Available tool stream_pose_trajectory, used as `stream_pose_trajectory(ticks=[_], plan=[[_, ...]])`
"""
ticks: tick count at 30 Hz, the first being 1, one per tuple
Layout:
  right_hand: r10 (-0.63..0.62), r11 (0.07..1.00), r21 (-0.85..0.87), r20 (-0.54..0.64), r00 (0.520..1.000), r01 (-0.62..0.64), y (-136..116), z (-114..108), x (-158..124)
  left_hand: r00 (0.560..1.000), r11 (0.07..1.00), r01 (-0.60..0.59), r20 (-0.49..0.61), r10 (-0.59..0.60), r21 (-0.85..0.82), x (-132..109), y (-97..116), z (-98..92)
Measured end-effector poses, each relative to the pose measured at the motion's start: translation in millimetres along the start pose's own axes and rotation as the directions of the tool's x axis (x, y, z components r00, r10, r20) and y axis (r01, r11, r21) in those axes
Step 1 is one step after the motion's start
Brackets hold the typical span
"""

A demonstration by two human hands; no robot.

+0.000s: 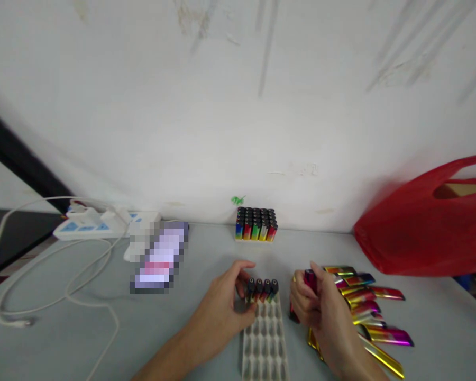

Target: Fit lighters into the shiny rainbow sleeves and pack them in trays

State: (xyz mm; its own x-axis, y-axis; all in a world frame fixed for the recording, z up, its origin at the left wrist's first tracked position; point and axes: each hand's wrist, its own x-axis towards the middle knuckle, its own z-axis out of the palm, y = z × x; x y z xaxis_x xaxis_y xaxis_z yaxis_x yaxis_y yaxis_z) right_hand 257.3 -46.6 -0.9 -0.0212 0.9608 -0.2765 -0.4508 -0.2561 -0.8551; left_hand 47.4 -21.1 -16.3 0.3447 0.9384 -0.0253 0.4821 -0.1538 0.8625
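A person's left hand (227, 302) pinches thumb and fingers on the near end of a row of lighters (262, 288) standing upright in the far edge of a white tray (265, 341); the right hand (316, 309), just beside the tray, is clamped on a dark pink lighter (310, 277) whose top pokes out above the fingers; the two hands are apart, with the tray's end between them. A loose pile of shiny lighters (367, 307) lies on the grey worktop (182, 328) to the right, partly under the right hand's wrist; the rest of the tray's pockets stand bare. Further back, against the wall, a full block of lighters (256, 224) stands upright; a red bag (428, 222) slumps at far right; at left lie a blurred phone (161, 259), a power strip (103, 225) and a looping white cable (43, 275).
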Motion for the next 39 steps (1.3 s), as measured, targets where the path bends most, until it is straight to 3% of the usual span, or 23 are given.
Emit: stream_pose_trajectory(ticks=[19,29,39], plan=[[-0.004,1.000,0.019,0.041,0.999,0.003,0.2,-2.4,-0.5,1.000,1.000,-0.003,0.008,0.003,0.011,-1.2,3.3,-1.6],[0.044,0.999,-0.021,-0.035,0.998,-0.044,0.6,1.6,-4.5,1.000,0.999,0.001,0.015,-0.002,0.037,-1.3,3.3,-2.5],[-0.050,0.988,0.147,0.042,0.998,0.044,4.9,6.4,6.7,1.000,0.999,-0.014,0.011,0.013,0.031,-2.1,6.0,-3.5]])
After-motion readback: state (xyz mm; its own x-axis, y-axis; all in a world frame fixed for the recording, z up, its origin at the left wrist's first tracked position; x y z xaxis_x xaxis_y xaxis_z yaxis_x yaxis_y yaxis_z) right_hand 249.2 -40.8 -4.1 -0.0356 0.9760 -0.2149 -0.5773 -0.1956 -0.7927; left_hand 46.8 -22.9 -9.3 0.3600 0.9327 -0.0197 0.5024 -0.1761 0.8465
